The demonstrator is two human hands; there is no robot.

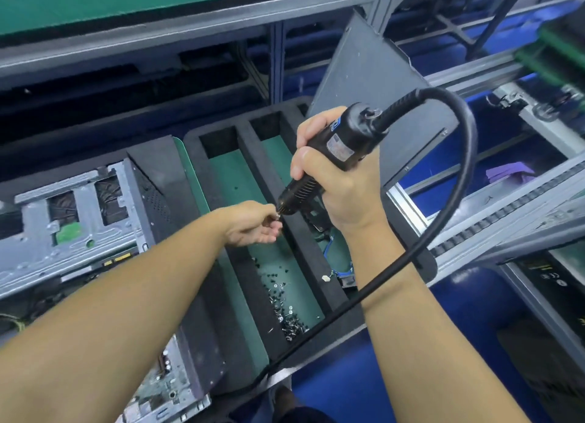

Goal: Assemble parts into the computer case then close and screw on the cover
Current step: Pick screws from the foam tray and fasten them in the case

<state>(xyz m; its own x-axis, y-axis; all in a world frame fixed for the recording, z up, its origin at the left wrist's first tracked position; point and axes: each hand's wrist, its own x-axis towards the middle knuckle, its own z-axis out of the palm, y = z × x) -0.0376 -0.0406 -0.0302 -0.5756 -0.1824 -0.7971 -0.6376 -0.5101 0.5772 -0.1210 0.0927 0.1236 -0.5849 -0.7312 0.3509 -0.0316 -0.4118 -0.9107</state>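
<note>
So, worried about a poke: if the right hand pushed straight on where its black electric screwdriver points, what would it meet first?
Probably the left hand, whose fingertips pinch a small screw at the black electric screwdriver's bit; the black foam tray's divider lies beyond, depth unclear.

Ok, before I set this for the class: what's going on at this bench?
A person is loading an electric screwdriver. The right hand grips it, tip pointing down over a foam tray. The left hand pinches what looks like a screw against the tip. Loose screws lie in the tray. The case sits open to the left, with no cover on it yet.
</note>
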